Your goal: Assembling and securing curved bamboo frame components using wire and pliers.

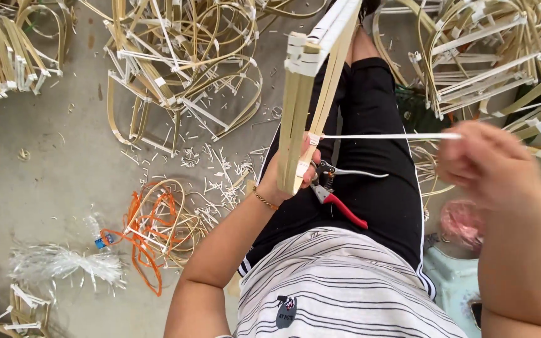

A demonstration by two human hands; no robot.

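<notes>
Across a grey floor (51,181) strewn with bamboo frames (176,69), the left hand (283,178) grips a bamboo strip bundle (311,94) above the lap. Closed right hand (486,163) pulls a white tie (389,136) taut. Red-handled pliers (339,188) rest on the thigh.

Beneath you lies a grey concrete floor (51,181). On it rest heaps of bent bamboo-strip frames (176,69), upper left and upper right, with short white offcuts (220,181) scattered between. Near your left elbow sits an orange strip coil (148,228), and beside it a bundle of clear plastic ties (64,263).
</notes>
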